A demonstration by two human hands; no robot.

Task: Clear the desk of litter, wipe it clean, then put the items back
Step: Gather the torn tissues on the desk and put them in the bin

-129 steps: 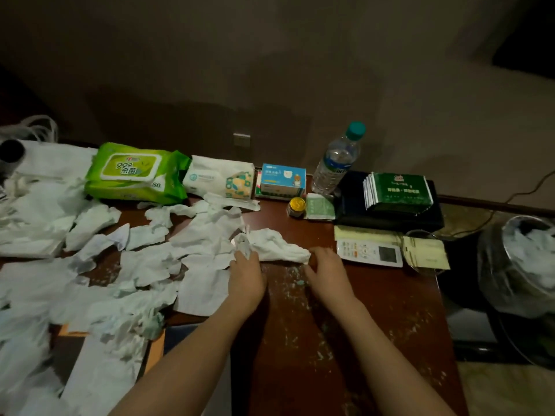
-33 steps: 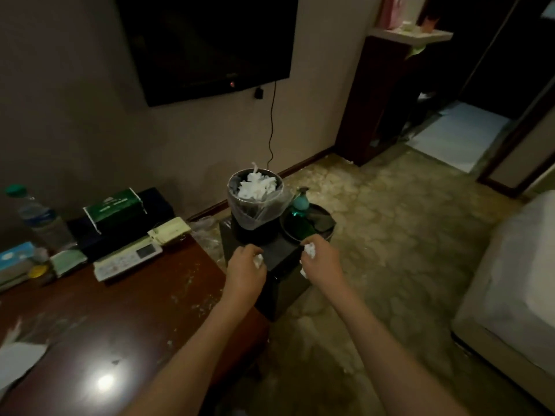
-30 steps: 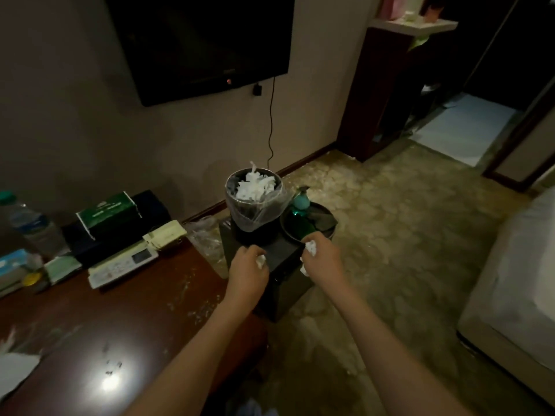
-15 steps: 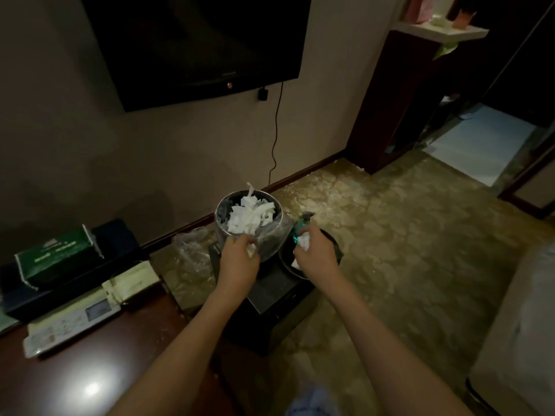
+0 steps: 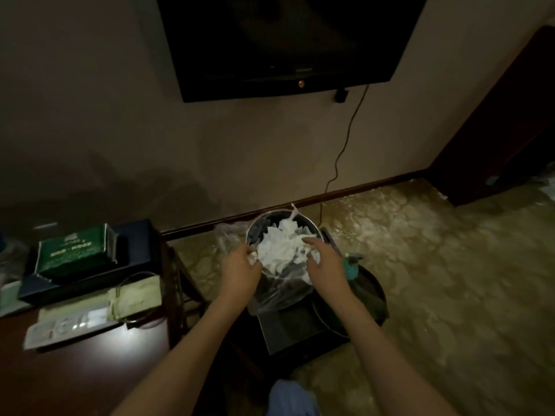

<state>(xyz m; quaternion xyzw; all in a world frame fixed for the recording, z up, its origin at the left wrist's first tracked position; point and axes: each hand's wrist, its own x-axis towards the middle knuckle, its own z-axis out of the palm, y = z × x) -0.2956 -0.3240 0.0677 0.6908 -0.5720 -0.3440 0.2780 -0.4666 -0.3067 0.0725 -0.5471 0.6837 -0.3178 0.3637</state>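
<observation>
A round bin (image 5: 255, 232) with a clear plastic liner stands to the right of the desk, piled with white crumpled tissues (image 5: 277, 249). Both my hands are over its near rim. My left hand (image 5: 240, 270) grips a small wad of tissue (image 5: 253, 258) at its fingertips. My right hand (image 5: 326, 264) holds another wad (image 5: 314, 257) under its thumb, with the index finger stretched over the pile. The dark red desk (image 5: 90, 373) fills the lower left; only its right end shows.
On the desk's right end lie a green box (image 5: 73, 250) on a dark case (image 5: 135, 253), a white remote (image 5: 66, 324) and pale paper (image 5: 136, 295). The bin sits on a black box (image 5: 297, 328). A teal bottle (image 5: 352, 267) stands on a round tray (image 5: 372, 298). A TV (image 5: 285, 40) hangs above.
I turned from the litter-strewn desk to the bin, carrying tissue in both hands. In the last half second both hands rose and came over the bin's rim.
</observation>
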